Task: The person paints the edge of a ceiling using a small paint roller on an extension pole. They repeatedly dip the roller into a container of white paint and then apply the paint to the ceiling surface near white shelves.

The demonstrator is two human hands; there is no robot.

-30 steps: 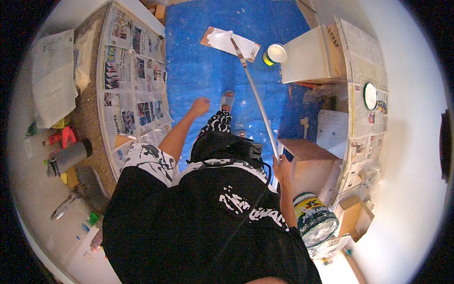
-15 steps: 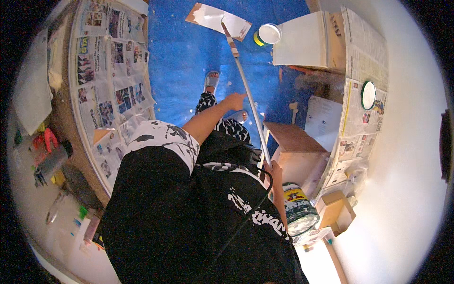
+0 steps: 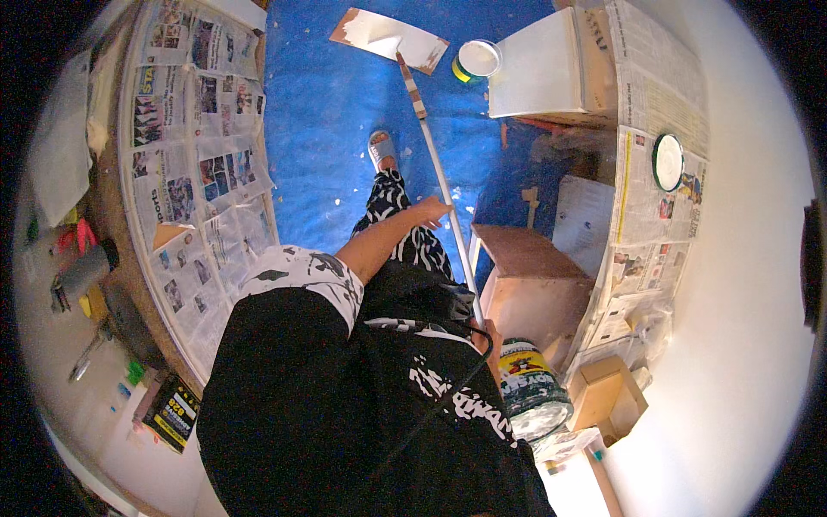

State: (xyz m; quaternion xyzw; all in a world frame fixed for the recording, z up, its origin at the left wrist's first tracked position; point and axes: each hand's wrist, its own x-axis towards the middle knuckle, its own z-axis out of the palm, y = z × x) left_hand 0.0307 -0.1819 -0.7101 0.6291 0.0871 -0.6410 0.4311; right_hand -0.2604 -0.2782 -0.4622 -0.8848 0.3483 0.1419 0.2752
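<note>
A long white extension pole [image 3: 437, 164] slants away from me, with a brown-and-white grip at its far end. From that grip a thin wire frame reaches a pale roller, hard to make out against the white paint. It lies over a board [image 3: 422, 50] painted white, with brown showing at its ends. My left hand [image 3: 426, 212] is closed at the pole's middle, its fingers partly hidden. Lower down, my right hand [image 3: 489, 334] wraps round the pole's near end, beside a black cable. An open tub of white paint [image 3: 479, 60] stands right of the board.
Blue sheeting [image 3: 327, 103] covers the floor. Newspaper-covered surfaces [image 3: 185, 112] flank both sides. At right stand a white-topped cabinet [image 3: 538, 65], a brown wooden box [image 3: 534, 258], a large paint bucket [image 3: 536, 392] and a cardboard box [image 3: 607, 396]. A round lid [image 3: 668, 162] rests on newspaper.
The pole's grip and both hands have shifted slightly down in the view. One slippered foot, visible before beside the pole, is now out of sight. The whole view has shifted a little.
</note>
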